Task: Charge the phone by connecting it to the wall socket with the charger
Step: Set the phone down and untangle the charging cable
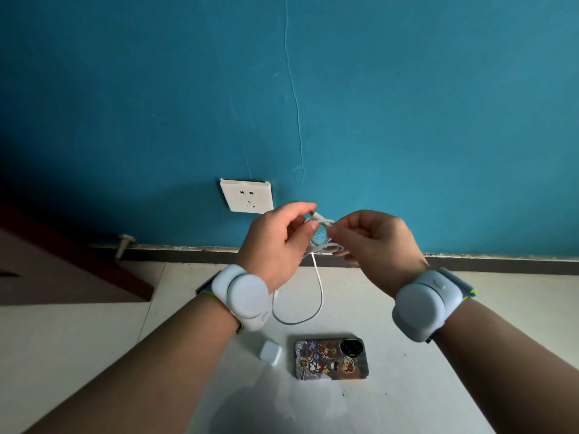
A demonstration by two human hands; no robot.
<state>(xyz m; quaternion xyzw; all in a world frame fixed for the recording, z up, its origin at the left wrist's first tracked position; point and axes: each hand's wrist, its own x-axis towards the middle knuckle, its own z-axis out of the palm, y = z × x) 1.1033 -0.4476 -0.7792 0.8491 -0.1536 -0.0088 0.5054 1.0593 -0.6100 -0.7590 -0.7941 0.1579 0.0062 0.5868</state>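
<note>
A white charging cable (pixel 320 286) is held up between both hands, coiled at the top, with a loop hanging down to the floor. My left hand (pixel 277 242) pinches the coil from the left, and my right hand (pixel 374 245) pinches it from the right. A white wall socket (pixel 246 196) sits low on the blue wall, just left of my left hand, with nothing plugged in. On the floor below lie a white charger adapter (pixel 270 352) and, to its right, a phone (pixel 331 358) face down in a sticker-covered case.
A dark red door (pixel 62 264) stands open at the left, with a door stopper (pixel 123 244) on the skirting. A dark skirting board (pixel 501 263) runs along the wall base. The floor (pixel 407 386) is pale tile. Both wrists wear white bands.
</note>
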